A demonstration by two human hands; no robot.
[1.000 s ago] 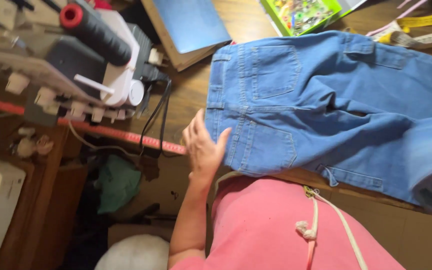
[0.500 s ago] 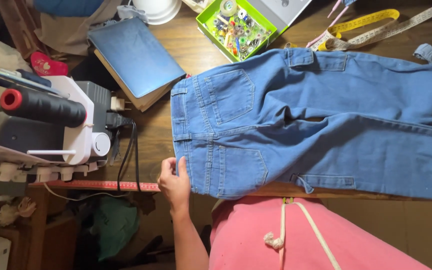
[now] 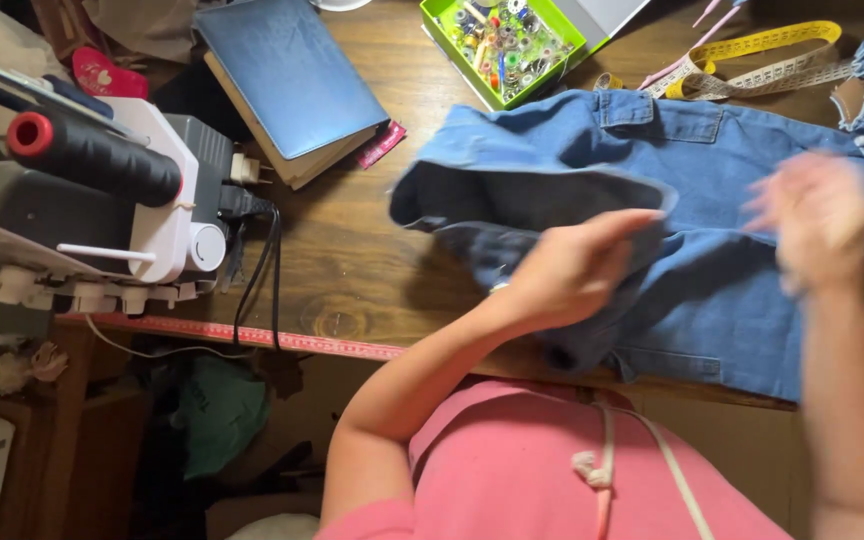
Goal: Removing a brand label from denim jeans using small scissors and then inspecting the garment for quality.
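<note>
- Left hand (image 3: 567, 270): fingers pinch the lifted waistband fold of the blue denim jeans (image 3: 712, 250).
- Right hand (image 3: 817, 220): blurred, fingers apparently spread, over the jeans' legs.
- Jeans lie on the wooden table (image 3: 352, 260), long axis running rightward.

Blue denim jeans (image 3: 732, 290), green box (image 3: 457, 45), yellow tape (image 3: 752, 45)

A dark brown wooden table (image 3: 352, 270) fills the upper part of the view, seen from above, its grain and a knot visible. A red measuring strip (image 3: 252, 335) is fixed along its near edge, from nine o'clock toward the centre. Below the edge, at seven o'clock, a shadowed floor area is seen, with a green cloth (image 3: 214, 415) lying there. Soft, even light falls across the tabletop.
</note>
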